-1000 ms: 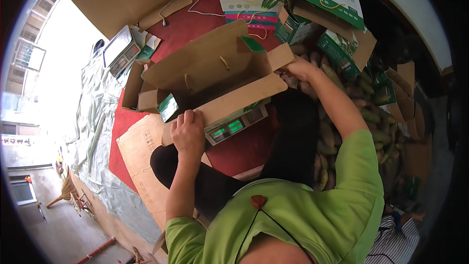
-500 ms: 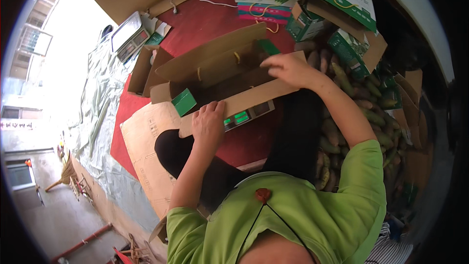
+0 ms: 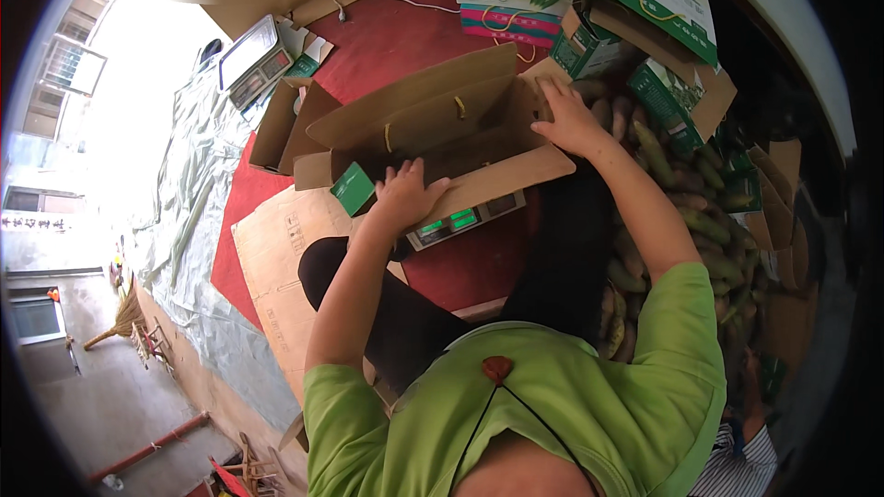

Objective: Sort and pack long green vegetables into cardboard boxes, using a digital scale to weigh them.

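A long open cardboard box [image 3: 414, 120], brown inside with yellow cord handles, sits over a digital scale [image 3: 470, 219] whose green display shows below the near flap. My left hand [image 3: 405, 195] is open, fingers spread, resting on the left part of the near flap [image 3: 516, 175]. A small green flap [image 3: 353, 188] stands out beside it at the box's left end. My right hand [image 3: 568, 120] is also open, its stretched fingers on the brown flap at the box's right end. The inside bottom of the box is mostly in shadow.
Long green and brownish root vegetables [image 3: 672, 170] lie heaped to my right. Green-and-white cartons [image 3: 649, 0] stand at the far right. Another scale [image 3: 255, 64] and a small open box [image 3: 285, 129] are at the far left. Flat cardboard [image 3: 295, 239] lies by my left knee.
My right hand has moved from the near flap to the right end flap, which now lies outward, and its fingers have spread. My left hand has shifted inward on the near flap.
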